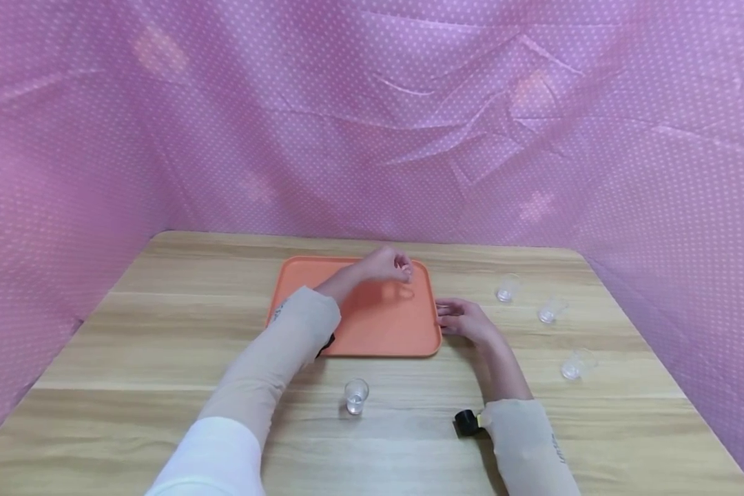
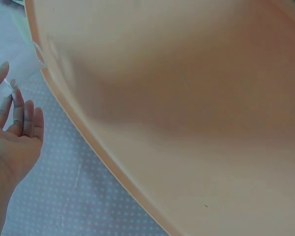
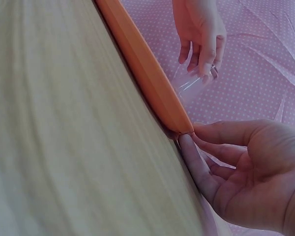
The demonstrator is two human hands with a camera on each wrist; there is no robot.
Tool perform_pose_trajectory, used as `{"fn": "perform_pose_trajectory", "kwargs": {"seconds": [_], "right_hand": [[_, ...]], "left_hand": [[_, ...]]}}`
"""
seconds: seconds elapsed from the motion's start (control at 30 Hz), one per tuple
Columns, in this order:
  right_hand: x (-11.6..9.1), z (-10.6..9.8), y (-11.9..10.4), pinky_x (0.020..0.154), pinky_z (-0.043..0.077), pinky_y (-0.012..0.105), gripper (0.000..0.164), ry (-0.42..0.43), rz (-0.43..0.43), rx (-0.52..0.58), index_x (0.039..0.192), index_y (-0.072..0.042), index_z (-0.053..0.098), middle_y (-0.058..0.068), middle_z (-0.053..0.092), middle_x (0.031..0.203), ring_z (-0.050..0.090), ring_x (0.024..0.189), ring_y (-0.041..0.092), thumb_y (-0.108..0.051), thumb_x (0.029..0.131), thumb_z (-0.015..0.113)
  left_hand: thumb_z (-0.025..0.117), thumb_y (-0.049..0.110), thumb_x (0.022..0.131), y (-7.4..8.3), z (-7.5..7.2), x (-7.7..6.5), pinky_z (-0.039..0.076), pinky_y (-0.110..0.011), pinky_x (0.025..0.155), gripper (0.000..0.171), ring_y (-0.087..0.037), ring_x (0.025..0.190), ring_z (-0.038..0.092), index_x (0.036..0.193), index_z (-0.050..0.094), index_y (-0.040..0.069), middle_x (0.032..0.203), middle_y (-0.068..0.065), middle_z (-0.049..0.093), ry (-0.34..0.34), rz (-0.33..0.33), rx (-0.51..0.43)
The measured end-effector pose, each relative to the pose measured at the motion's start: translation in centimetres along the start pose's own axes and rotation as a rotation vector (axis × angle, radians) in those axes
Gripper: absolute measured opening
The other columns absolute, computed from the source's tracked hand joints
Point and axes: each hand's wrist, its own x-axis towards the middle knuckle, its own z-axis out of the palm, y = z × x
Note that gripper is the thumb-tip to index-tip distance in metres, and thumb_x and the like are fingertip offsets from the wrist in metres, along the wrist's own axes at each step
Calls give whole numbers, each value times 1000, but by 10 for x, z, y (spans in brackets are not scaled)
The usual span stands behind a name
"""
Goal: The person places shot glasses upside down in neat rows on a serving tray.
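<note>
An orange tray (image 1: 378,337) lies on the wooden table. My left hand (image 1: 384,265) reaches over its far right part, with a small clear glass (image 3: 191,84) pinched at the fingertips; most of the glass is hard to make out in the head view. At the tray's right side, my right hand (image 1: 468,322) pinches the rim between thumb and fingers, as the right wrist view shows. Closer to me, in front of the tray, stands another small clear glass (image 1: 356,396).
On the right of the table (image 1: 161,310) are three more small clear glasses: one farther back (image 1: 506,289), a middle glass (image 1: 550,311) and a nearer glass (image 1: 576,365). A pink dotted curtain (image 1: 372,138) encloses the table's back and sides.
</note>
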Motion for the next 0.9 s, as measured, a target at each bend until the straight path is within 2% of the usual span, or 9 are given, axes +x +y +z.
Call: {"fn": "perform_pose_trajectory", "kwargs": {"seconds": [0.27,0.4,0.5,0.63,0.8,0.9], "right_hand": [[2,1,-1,79,52,32,45,11,4,32,128,17,38,30,54,111,59,88,16,11,86,52],[3,1,-2,78,53,32,45,18,10,39,128,16,39,28,55,109,59,87,15,10,85,53],[3,0,-1,78,52,32,46,10,3,36,128,17,38,29,55,110,59,87,16,10,85,52],[3,0,0,79,52,32,46,12,1,36,128,18,37,30,54,111,59,89,17,10,85,52],[1,0,0,79,52,33,46,3,-3,29,128,19,36,33,52,112,59,90,19,10,86,52],[2,0,0,80,52,33,45,-7,-3,28,128,19,36,33,51,113,59,91,19,10,86,51]], "left_hand": [[66,8,74,8,8,7,41,-16,62,14,-10,72,50,88,65,2,75,1,58,-16,1,145],[66,6,75,12,11,9,42,-17,62,14,-9,70,50,87,65,2,75,0,59,-16,-12,141],[65,3,75,15,13,9,43,-17,61,13,-10,68,50,87,64,-1,76,-2,60,-23,-8,103],[64,0,75,15,16,9,43,-16,59,13,-10,66,50,87,64,-4,75,-3,60,-15,33,89],[63,1,74,12,21,10,43,-16,62,13,-12,71,54,86,66,-4,74,-5,64,22,120,118],[64,3,74,10,23,11,44,-17,64,14,-13,74,55,86,67,-3,75,-4,65,22,138,128]]}}
